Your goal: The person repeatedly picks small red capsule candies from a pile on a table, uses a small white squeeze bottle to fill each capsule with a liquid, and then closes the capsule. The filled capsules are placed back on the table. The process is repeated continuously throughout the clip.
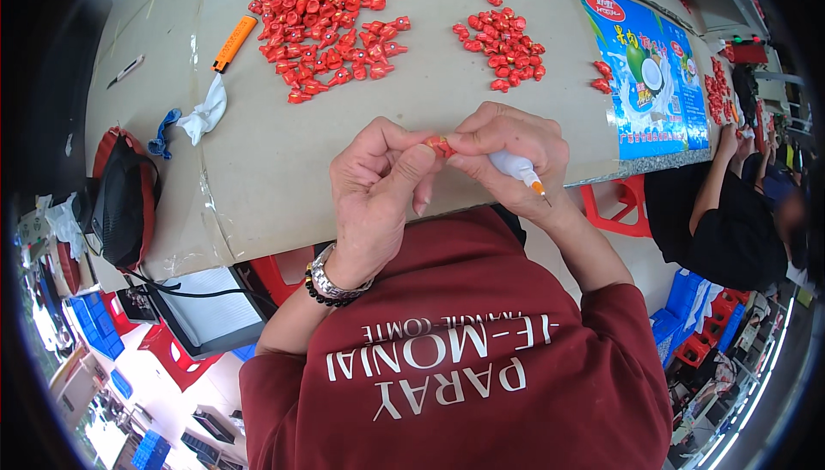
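Just over the table's near edge, both my hands meet at a small red plastic piece [441, 146]. Thumb and fingertips of my left hand [378, 173] pinch it from one side. My right hand [511, 148] pinches its other side and also keeps a white squeeze bottle [513, 166] in the palm, its orange collar and thin needle tip pointing down to the right. A large pile of similar red pieces [322, 19] lies beyond my left hand, and a smaller pile [501, 47] lies beyond my right.
On the table [412, 83] to the left are an orange utility knife [234, 45], a white tissue [204, 111], a pen [126, 71] and a black-red bag [125, 199]. At right, a blue printed sheet [640, 75] lies near a few red pieces [602, 77]; a co-worker [730, 221] sits beyond.
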Tool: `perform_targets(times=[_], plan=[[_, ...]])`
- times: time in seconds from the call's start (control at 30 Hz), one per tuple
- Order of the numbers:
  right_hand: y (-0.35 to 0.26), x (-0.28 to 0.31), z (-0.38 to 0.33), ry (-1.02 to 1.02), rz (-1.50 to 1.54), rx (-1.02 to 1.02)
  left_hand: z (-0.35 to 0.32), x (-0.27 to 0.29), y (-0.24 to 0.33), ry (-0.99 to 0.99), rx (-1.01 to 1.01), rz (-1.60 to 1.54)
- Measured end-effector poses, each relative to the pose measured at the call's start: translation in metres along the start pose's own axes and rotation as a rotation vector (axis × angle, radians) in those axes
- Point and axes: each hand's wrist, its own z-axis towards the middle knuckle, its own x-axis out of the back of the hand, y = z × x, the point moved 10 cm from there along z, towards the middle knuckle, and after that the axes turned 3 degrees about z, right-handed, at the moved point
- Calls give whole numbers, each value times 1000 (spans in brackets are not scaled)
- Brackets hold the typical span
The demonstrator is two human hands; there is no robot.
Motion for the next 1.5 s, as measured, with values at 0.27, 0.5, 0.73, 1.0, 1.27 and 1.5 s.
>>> perform_targets(times=[0.27, 0.5, 0.73, 1.0, 1.27, 1.5], plan=[[2, 0, -3, 11, 45, 1, -1, -2, 1, 2, -21, 35], [5, 0, -5, 20, 65, -25, -1, -3, 2, 23, -10, 36], [8, -1, -7, 51, 86, -38, -1, -2, -1, 34, -14, 20], [11, -1, -10, 78, 101, -63, -1, -2, 1, 58, -18, 31], [17, 24, -13, 217, 72, -156, 13, -12, 0, 23, 72, 132], [63, 107, -51, 559, 67, -590, 31, -13, 10, -96, -76, 849]])
